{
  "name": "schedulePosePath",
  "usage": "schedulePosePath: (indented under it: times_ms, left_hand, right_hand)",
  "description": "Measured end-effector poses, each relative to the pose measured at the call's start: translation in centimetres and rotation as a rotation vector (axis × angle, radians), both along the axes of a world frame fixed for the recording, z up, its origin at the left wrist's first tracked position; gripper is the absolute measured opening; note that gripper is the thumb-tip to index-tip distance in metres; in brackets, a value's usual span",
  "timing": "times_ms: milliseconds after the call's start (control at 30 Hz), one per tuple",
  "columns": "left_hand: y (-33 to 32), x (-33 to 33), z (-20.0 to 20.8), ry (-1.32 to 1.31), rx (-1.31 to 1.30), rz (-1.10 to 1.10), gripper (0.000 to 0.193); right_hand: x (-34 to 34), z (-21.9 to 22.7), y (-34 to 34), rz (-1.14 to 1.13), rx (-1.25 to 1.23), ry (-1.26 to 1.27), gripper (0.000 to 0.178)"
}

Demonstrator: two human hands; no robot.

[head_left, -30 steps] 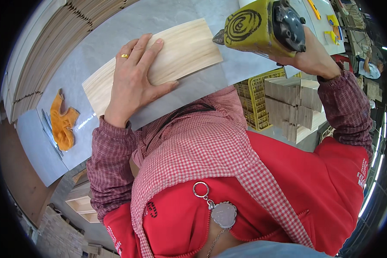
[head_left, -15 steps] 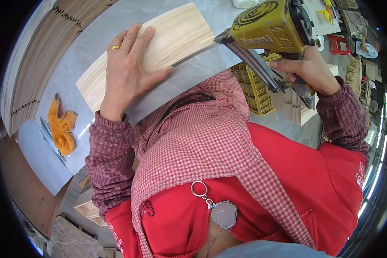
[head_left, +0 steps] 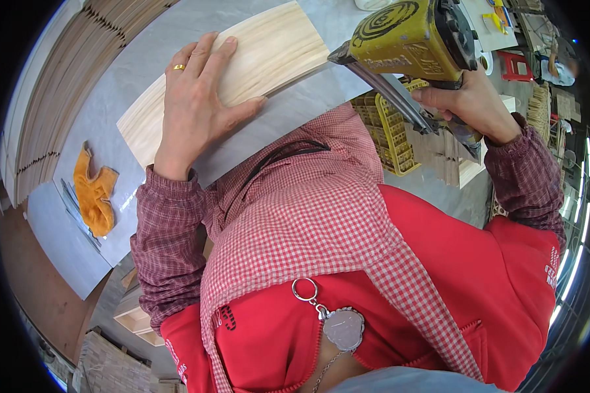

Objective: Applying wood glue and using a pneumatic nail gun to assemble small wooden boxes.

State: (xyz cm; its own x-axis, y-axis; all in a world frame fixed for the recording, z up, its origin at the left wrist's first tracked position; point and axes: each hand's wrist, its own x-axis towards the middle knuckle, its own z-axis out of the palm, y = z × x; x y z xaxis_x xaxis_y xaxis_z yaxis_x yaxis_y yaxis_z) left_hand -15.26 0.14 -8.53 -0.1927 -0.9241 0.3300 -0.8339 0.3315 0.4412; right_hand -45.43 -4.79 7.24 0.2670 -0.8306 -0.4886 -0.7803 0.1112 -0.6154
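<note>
A pale wooden board (head_left: 278,56) with slightly curved long edges lies on the grey worktable (head_left: 301,105). My left hand (head_left: 193,105) rests flat on its left part, fingers spread and thumb along the near edge; a gold ring is on one finger. My right hand (head_left: 475,105) is wrapped round the grip of a yellow and black nail gun (head_left: 406,46). The gun's nose is at the board's right end; whether it touches or stands just off the wood I cannot tell.
Stacked thin wooden panels (head_left: 65,85) stand along the table's left side. An orange cloth (head_left: 95,190) lies over thin strips nearer me. Below the table's right edge are a yellow plastic crate (head_left: 393,144) and wooden pieces. Farther right are a red stool (head_left: 516,67) and another person (head_left: 558,71).
The nail gun has shifted up slightly and tilted a little in my right hand. The board and my left hand have moved very slightly to the right.
</note>
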Motion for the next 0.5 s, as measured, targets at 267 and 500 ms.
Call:
schedulePosePath:
  times_ms: [267,500]
  left_hand:
    - [0.7,1.0,0.2,0.043,-0.014,-0.024,0.083]
    - [4.2,5.8,0.9,-0.063,0.113,0.071,0.083]
  right_hand:
    - [0.3,0.2,0.1,-0.051,0.049,0.114,0.027]
    - [1.2,0.5,1.7,-0.077,0.027,0.037,0.027]
